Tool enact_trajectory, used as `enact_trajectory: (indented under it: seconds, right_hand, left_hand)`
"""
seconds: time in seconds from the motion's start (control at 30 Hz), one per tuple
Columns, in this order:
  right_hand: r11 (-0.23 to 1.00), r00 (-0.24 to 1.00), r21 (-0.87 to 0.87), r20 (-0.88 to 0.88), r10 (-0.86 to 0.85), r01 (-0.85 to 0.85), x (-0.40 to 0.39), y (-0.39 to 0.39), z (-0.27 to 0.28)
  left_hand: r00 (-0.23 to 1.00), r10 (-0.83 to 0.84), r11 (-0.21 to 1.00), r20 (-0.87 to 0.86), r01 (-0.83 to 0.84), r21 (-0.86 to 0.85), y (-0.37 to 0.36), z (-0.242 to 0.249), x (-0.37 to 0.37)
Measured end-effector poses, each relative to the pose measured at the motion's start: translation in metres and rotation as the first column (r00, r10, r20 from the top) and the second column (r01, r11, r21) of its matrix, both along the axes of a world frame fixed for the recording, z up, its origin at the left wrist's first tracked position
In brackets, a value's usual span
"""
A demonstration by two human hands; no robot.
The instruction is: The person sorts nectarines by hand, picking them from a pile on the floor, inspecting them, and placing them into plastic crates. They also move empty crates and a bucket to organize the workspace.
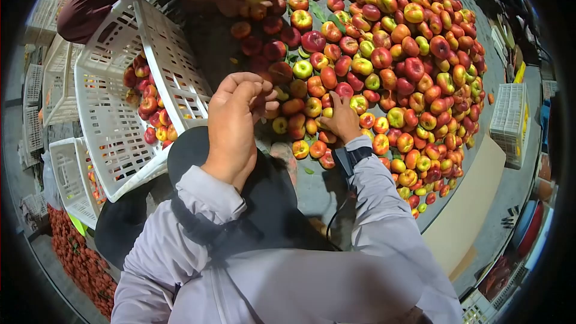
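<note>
Head view: right hand (342,120) is spread against fruit (313,107); left hand (235,125) is curled, grip cannot be told. Fruit under right hand is best cupped lightly, unsqueezed.

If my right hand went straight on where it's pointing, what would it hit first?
Probably the red-and-yellow fruit just ahead of your right hand, though depth is hard to judge.

Brightly lit fruit heap (414,69), deep shadow to its left, fisheye-bent edges, black corners.
</note>
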State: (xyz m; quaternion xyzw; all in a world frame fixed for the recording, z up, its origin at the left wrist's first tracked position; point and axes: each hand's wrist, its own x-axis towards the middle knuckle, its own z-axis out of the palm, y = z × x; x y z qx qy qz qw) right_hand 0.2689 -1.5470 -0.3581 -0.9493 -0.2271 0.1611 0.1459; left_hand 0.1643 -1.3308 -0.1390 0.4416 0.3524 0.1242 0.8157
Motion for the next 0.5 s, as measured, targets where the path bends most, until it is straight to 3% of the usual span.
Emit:
enact_trajectory:
  seconds: [0.1, 0.17, 0.2, 0.23, 0.3, 0.33, 0.43, 0.5]
  right_hand:
    - [0.999, 0.997, -0.024, 0.068, -0.047, 0.048, 0.005, 0.012, -0.002]
    - [0.971, 1.000, -0.239, 0.007, -0.025, 0.026, 0.009, 0.025, 0.004]
    - [0.963, 0.999, -0.265, 0.011, -0.048, 0.049, 0.008, 0.029, 0.001]
    - [0.963, 0.999, -0.263, 0.011, -0.047, 0.048, 0.002, 0.031, -0.001]
    - [0.976, 0.947, -0.216, 0.309, 0.090, -0.022, -0.012, 0.036, -0.004]
    - [0.962, 0.926, -0.239, 0.319, 0.203, -0.129, -0.017, 0.037, -0.011]
    - [0.965, 0.889, -0.139, 0.378, 0.258, -0.221, -0.024, 0.042, -0.034]
    - [0.955, 0.868, -0.185, 0.405, 0.288, -0.230, -0.022, 0.047, -0.046]
  left_hand:
    - [1.000, -0.002, 1.000, 0.009, 0.002, 0.007, 0.000, -0.001, 0.001]
    - [1.000, 0.003, 1.000, 0.016, -0.003, 0.008, 0.000, -0.002, 0.000]
    - [1.000, 0.007, 1.000, 0.023, -0.007, 0.008, 0.001, -0.002, -0.001]
    - [1.000, 0.008, 1.000, 0.023, -0.009, 0.010, 0.002, -0.002, -0.003]
    - [1.000, 0.024, 0.999, -0.011, -0.023, 0.031, 0.005, 0.000, -0.004]
    - [1.000, 0.027, 0.999, -0.007, -0.027, 0.031, 0.006, 0.000, -0.005]
    - [1.000, 0.012, 1.000, 0.014, -0.013, 0.024, 0.006, -0.001, -0.005]
    - [1.000, 0.008, 0.999, 0.003, -0.008, 0.039, 0.007, -0.001, -0.008]
